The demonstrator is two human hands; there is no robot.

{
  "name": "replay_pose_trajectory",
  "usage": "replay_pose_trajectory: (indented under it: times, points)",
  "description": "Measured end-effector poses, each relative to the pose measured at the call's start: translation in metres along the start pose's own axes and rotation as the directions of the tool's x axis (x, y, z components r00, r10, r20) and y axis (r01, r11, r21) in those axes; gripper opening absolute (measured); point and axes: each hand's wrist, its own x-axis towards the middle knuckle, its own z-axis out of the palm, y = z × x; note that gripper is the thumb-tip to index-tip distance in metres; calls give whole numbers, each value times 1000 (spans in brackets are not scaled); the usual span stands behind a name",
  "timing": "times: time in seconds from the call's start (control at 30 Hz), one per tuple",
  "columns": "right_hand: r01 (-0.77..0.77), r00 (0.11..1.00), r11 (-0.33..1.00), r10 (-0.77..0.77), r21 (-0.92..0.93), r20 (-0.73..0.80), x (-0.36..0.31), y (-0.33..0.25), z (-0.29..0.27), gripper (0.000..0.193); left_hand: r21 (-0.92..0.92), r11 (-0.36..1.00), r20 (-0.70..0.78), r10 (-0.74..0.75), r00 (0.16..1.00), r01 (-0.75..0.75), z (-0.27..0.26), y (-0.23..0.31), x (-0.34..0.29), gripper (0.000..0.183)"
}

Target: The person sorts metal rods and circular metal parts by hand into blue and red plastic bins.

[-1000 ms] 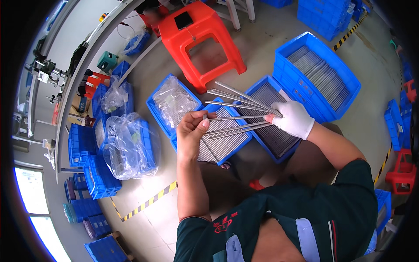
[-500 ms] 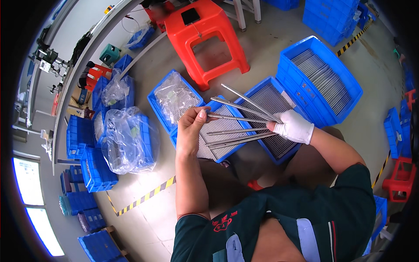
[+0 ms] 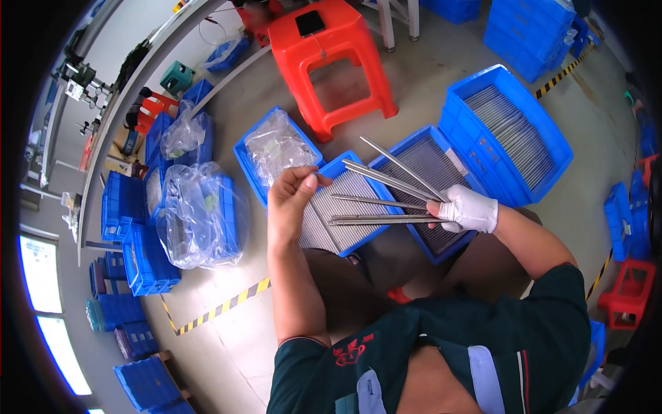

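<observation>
My right hand [image 3: 470,209], in a white glove with bare fingertips showing, grips a fanned bunch of thin metal rods [image 3: 394,181] by one end. Their free ends spread to the left over the blue trays. My bare left hand [image 3: 288,200] is raised beside those free ends, apart from them. Its thumb and forefinger are drawn together; whatever is between them, if anything, cannot be made out. Below both hands sits a blue tray [image 3: 369,246] lined with rods in close rows. A second blue tray [image 3: 431,254] of darker-looking rods lies under the right hand's bunch.
A deep blue crate [image 3: 452,103] of rods stands at right. Farther left is a blue tray [image 3: 243,157] with plastic film over its rods. A red stool [image 3: 331,41] bearing a black phone [image 3: 309,23] stands ahead. Bagged crates [image 3: 200,214] line the left side.
My left hand has come away from the rod end it was touching and moved slightly left. The rods in my right hand have shifted, with the lower ones closer together.
</observation>
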Motion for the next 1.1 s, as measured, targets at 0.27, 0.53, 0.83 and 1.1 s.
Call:
replay_pose_trajectory:
  times: [0.27, 0.53, 0.83, 1.1]
  points:
    - [-67, 987, 991, 49, 113, 152, 3, 1, 7, 35, -123, 990, 95, -52, 994, 63, 15, -11, 2, 36]
    - [-122, 966, 975, 74, 185, 246, -1, 4, 6, 42, -202, 976, 177, -42, 983, 78, 12, -7, -2, 24]
    - [-170, 966, 979, 143, 111, 214, 2, 13, 6, 41, -85, 995, 50, 61, 997, -57, -12, 3, -1, 26]
    - [-164, 971, 985, 152, 52, 186, 8, 16, 8, 38, -130, 991, 235, 9, 972, 22, 9, -1, -1, 27]
